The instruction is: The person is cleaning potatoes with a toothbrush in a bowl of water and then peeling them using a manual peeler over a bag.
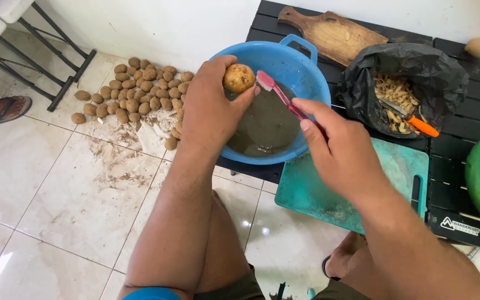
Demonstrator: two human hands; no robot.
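Both forearms reach forward from the bottom edge. The left hand (209,108) is curled, fingers and thumb pinching a small round potato (238,78) held above the blue basin (306,83) of murky water. The right hand (337,147) grips a pink toothbrush (281,95), its bristled head touching the potato's right side. The basin sits on the black slatted counter (451,166), beside a teal cutting board (318,191).
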